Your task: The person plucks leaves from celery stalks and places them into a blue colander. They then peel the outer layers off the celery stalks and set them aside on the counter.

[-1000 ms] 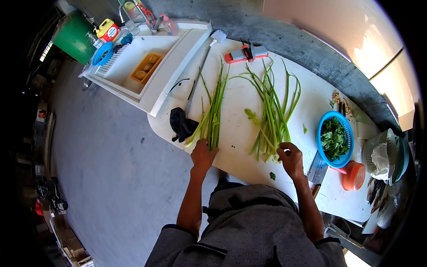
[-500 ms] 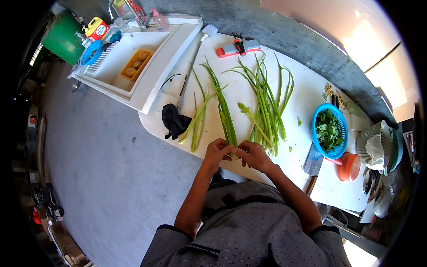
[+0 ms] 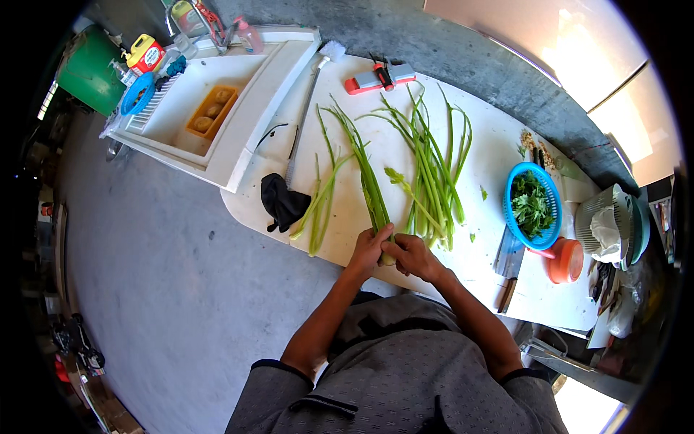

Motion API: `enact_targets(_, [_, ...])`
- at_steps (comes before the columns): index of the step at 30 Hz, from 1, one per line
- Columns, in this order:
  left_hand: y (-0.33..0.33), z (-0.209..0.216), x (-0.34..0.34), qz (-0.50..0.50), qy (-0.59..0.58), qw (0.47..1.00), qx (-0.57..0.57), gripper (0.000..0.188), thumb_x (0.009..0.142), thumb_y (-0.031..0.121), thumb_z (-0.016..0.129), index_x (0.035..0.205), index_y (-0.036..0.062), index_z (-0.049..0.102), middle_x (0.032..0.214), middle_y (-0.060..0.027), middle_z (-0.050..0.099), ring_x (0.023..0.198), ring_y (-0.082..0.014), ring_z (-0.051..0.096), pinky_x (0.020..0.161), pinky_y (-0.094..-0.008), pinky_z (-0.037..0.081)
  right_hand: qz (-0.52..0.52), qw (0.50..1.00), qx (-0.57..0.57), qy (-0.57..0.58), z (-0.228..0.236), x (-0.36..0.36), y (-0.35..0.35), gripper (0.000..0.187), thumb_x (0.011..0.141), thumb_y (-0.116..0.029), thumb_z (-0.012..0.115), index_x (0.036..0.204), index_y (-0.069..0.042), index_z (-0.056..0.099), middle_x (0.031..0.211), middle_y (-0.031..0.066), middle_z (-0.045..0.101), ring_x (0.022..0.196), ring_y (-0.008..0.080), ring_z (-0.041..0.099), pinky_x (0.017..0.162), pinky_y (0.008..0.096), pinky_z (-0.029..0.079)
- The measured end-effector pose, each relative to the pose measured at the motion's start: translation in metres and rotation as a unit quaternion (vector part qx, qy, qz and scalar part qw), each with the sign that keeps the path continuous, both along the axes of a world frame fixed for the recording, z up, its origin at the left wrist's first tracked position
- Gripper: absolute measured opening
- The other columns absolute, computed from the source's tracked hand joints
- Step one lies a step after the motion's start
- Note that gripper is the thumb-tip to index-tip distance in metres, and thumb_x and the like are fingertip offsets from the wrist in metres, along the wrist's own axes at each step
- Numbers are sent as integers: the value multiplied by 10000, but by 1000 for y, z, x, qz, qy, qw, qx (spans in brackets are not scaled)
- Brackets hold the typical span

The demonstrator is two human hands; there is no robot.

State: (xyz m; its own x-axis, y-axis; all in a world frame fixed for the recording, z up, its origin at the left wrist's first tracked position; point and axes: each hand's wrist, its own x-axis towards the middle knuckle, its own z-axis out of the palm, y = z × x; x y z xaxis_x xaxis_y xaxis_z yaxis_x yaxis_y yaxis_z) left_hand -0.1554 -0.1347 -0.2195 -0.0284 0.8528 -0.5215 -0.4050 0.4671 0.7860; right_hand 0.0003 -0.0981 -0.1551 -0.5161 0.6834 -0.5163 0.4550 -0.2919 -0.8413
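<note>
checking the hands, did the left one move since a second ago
Yes. The left hand went right from the small green stalk pile beside the black cloth to meet the right hand.

Stalk base hidden under hands — cleaver blade partly under basket.

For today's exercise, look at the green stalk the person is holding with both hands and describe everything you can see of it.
The green stalk is a long, slim vegetable stem, pale green at its thick base and darker toward the thin leafy tip. It lies flat on the white table, running away from the person between two other loose piles of stalks. Both hands grip its base at the table's near edge: the left hand over it, the right hand beside it. It looks fresh and uncut.
</note>
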Motion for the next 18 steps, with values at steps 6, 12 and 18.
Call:
enact_targets(6, [0, -1, 3, 73, -39, 995, 49, 353, 1025, 399, 637, 882, 77, 612, 655, 9, 566, 482, -87, 514, 403, -262, 360, -80, 991, 89, 55, 5, -12, -13, 379, 1028, -262, 608, 809, 44, 570, 643, 141, 629, 481, 162, 577, 457, 326, 453])
enact_targets(12, [5, 9, -6, 122, -38, 988, 81, 347, 1042, 344, 594, 867, 45, 593, 681, -42, 608, 513, -131, 559, 442, -295, 440, -148, 980, 121, 63, 9, -33, -21, 307, 1064, -209, 552, 876, 31, 519, 711, 159, 672, 525, 170, 630, 484, 301, 502])
enact_targets(18, [3, 10, -21, 121, -86, 983, 104, 357, 1046, 339, 575, 836, 51, 566, 700, -66, 608, 520, -150, 566, 469, -319, 466, -222, 957, 141, 125, 6, -48, -30, 340, 1058, -221, 591, 859, 44, 512, 673, 153, 664, 568, 210, 707, 481, 309, 543])
